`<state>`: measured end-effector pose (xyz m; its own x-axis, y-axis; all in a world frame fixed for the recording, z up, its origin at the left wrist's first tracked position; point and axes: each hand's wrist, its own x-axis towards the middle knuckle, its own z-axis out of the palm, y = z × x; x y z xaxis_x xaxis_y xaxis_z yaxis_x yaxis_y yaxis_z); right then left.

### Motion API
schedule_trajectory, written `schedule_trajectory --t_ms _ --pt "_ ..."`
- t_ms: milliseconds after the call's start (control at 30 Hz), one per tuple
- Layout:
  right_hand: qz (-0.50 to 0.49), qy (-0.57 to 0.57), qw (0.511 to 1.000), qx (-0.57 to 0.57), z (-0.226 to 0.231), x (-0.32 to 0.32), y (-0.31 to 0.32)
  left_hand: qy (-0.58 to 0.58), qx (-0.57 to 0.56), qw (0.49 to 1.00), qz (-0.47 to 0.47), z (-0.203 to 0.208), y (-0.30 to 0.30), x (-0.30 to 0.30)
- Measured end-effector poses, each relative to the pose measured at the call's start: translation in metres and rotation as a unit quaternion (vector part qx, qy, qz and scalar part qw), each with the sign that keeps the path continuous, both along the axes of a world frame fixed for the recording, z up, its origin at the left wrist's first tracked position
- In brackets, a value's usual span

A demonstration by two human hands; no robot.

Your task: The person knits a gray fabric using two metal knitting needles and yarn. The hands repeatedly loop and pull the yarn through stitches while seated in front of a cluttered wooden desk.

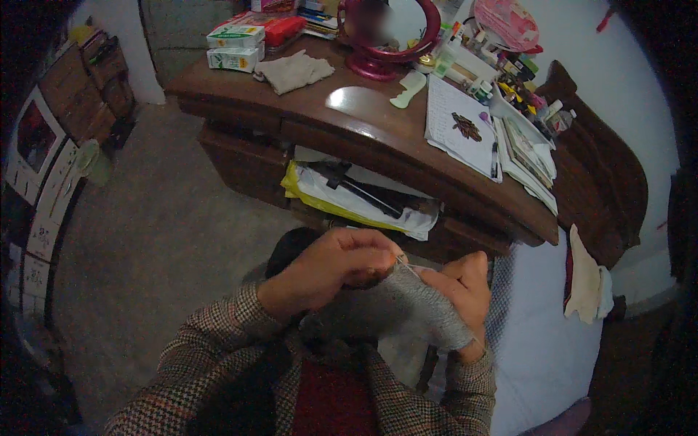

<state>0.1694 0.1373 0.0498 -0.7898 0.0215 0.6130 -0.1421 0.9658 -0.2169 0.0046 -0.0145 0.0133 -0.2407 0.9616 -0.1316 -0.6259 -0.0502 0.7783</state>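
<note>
A grey knitted piece (396,305) hangs between my hands above my lap. My left hand (334,263) is closed at the upper edge of the knitting, thumb and fingers pinched together by a thin knitting needle (408,267). On the other side, my right hand (465,294) is closed round the knitting's right edge. The needle's tip shows in the small gap between the two hands; the rest of it is hidden by fingers and fabric. Part of the knitting's lower side lies in shadow against my checked coat.
Ahead stands a brown dresser (305,109) with a pink-framed mirror (356,54), small boxes (235,58), a beige cloth (293,71), a pale green comb (408,89) and an open notebook (452,123). A plastic bag (320,190) fills its open drawer. A bed (545,312) is at right.
</note>
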Motion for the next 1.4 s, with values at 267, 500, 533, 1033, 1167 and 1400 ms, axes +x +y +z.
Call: schedule_trajectory --t_ms 267,500,533,1033,1167,1400 --pt "-0.009 -0.005 0.999 0.030 -0.003 -0.001 -0.005 0.120 -0.003 0.992 0.049 0.005 -0.001 0.001" --pt "-0.015 0.001 0.996 0.090 -0.007 -0.008 -0.008 0.122 -0.041 0.988 0.081 0.002 0.003 0.005" --pt "-0.012 0.000 0.999 0.053 -0.005 -0.013 -0.008 0.152 -0.027 0.985 0.074 0.002 0.004 0.005" --pt "-0.068 0.040 0.992 0.099 -0.003 -0.013 -0.013 0.274 0.001 0.959 0.069 0.008 -0.002 0.007" --pt "-0.058 0.087 0.992 0.077 -0.016 -0.014 -0.009 0.216 -0.013 0.976 0.026 0.013 0.000 0.002" --pt "0.006 0.043 0.998 0.040 -0.011 -0.011 -0.006 0.025 0.041 0.998 0.035 -0.001 0.002 0.002"
